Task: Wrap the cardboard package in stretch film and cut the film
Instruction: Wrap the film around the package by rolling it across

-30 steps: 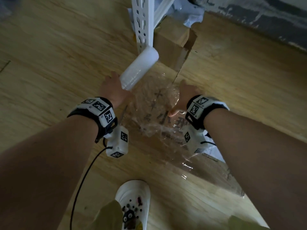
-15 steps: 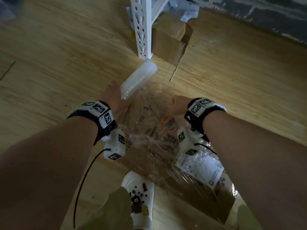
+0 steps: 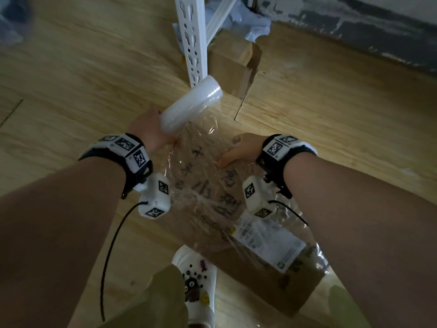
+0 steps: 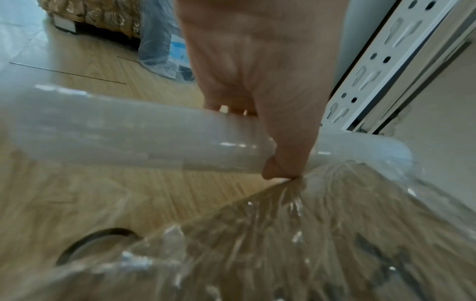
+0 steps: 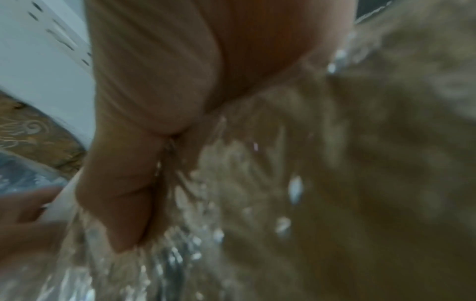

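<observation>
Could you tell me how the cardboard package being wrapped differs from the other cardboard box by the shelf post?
The cardboard package is under crinkled stretch film; the small box is bare. The package carries dark handwriting and a white label; the box looks plain. The right hand rests on the package; nothing touches the box beside the white shelf post. Both are brown cardboard.

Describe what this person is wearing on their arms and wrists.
Both forearms are bare, with no sleeves. Each wrist carries a black strap with a white band of square black-and-white markers, plus a white camera block bearing similar markers. A thin black cable trails from each block.
</observation>
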`<state>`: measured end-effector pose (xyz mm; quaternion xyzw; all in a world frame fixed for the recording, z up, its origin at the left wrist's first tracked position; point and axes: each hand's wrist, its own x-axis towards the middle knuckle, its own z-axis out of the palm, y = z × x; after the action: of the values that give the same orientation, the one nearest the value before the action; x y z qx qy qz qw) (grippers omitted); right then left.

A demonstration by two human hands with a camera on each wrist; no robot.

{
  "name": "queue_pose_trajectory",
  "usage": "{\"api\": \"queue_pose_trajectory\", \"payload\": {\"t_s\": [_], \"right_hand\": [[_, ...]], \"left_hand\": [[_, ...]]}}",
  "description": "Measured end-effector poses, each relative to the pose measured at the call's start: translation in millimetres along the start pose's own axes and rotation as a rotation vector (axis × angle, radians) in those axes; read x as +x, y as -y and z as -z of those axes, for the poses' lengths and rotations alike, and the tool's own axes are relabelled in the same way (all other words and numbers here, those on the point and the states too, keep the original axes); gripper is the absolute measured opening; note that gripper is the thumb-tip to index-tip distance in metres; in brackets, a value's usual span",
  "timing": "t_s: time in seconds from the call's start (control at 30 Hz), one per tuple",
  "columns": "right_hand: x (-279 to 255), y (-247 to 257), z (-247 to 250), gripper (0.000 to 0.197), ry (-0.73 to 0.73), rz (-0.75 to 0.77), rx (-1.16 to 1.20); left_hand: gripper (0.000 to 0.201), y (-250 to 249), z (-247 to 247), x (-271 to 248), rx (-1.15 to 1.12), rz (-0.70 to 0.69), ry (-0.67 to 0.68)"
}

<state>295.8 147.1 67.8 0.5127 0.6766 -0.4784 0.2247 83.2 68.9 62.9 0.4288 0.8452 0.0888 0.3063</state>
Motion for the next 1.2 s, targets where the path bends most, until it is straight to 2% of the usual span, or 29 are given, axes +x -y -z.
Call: {"api": "queue_pose_trajectory", "payload": {"t_s": [0.07, 0.2, 0.37, 0.47, 0.7, 0.77, 0.83, 0.87, 1.03, 1.2], "right_hand": [[-12, 6, 9, 0.07, -0.074, 0.026, -0.017], [-37, 21, 37, 0.067, -0.251, 0.069, -0.084], [-69, 25, 69, 0.096, -0.485, 0.095, -0.175], [-75, 22, 69, 0.101, -0.562, 0.087, -0.263], [-78, 18, 54, 0.104, -0.494, 0.138, -0.372], [-77, 15, 49, 0.107, -0.488, 0.149, -0.4], [-76, 12, 42, 0.11, -0.474, 0.163, -0.435], [-76, 11, 39, 0.111, -0.47, 0.166, -0.453], [-76, 11, 35, 0.114, -0.462, 0.163, -0.48], [-79, 14, 39, 0.117, -0.414, 0.165, -0.515]], "left_hand": [[0.074, -9, 13, -1, -0.03, -0.028, -0.053], [0.068, -31, 36, -6, -0.046, -0.095, -0.155], [0.075, -57, 52, -20, -0.087, -0.09, -0.209], [0.066, -70, 56, -28, -0.078, -0.078, -0.218], [0.059, -65, 49, -27, 0.01, -0.038, -0.178], [0.044, -64, 45, -28, 0.052, -0.032, -0.142], [0.019, -62, 39, -30, 0.132, -0.043, -0.091], [0.015, -60, 36, -31, 0.168, -0.053, -0.076], [0.01, -59, 38, -26, 0.175, -0.097, -0.042], [0.012, -64, 42, -23, 0.027, -0.114, -0.023]]}}
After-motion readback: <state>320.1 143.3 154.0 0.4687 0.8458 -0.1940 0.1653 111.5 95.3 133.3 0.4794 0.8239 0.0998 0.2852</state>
